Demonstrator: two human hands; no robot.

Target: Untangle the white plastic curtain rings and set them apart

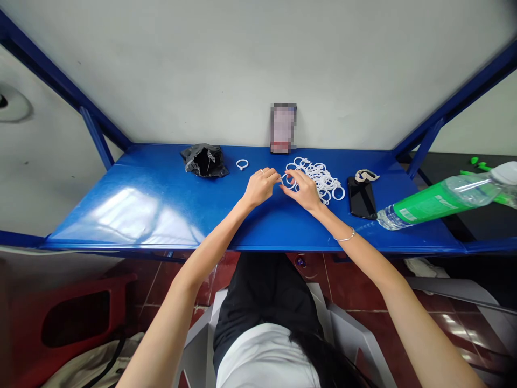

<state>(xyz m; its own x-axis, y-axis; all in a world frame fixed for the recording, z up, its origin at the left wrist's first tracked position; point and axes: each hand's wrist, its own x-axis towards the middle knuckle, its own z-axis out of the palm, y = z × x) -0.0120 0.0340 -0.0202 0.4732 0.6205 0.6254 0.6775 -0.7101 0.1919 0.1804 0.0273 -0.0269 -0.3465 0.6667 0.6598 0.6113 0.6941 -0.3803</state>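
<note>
The left hand and the right hand meet above the middle of the blue table. Both are grasping one small white ring by the fingertips, the left hand pinching at its left edge. The right hand is just beside a pile of white rings. A single ring lies apart at far left, between the hands and a black plastic bag. To the right are a black smartphone and a green-labelled bottle.
</note>
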